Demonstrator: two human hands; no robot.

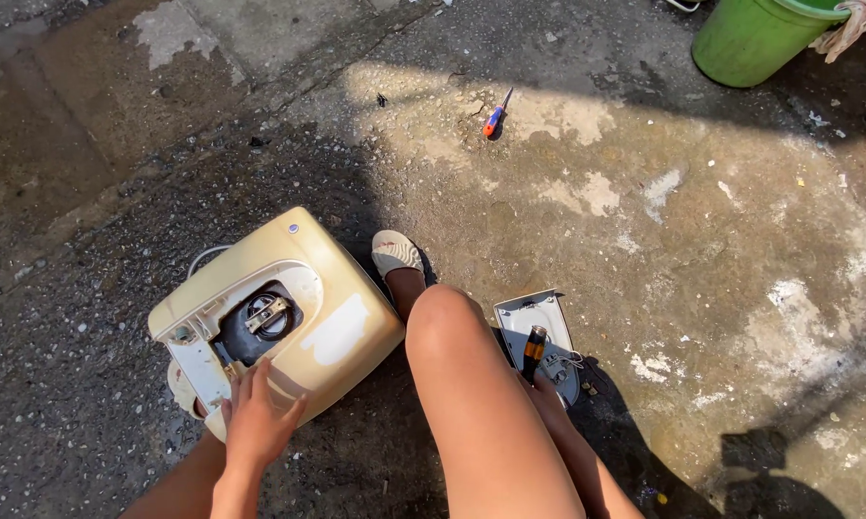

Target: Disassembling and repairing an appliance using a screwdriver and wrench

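Bare left hand [257, 423], no glove, ring, watch or band to be seen. Bare forearm behind it, with no sleeve reaching into view. Right hand [545, 392] mostly hidden behind the leg, also ungloved as far as visible. Bare leg [481, 404] from thigh to shin, knee uncovered, no trouser or skirt edge in view. On the foot a pale cream slip-on shoe [395, 252] with a woven or ribbed top and a rounded toe, somewhat worn-looking and dusty.
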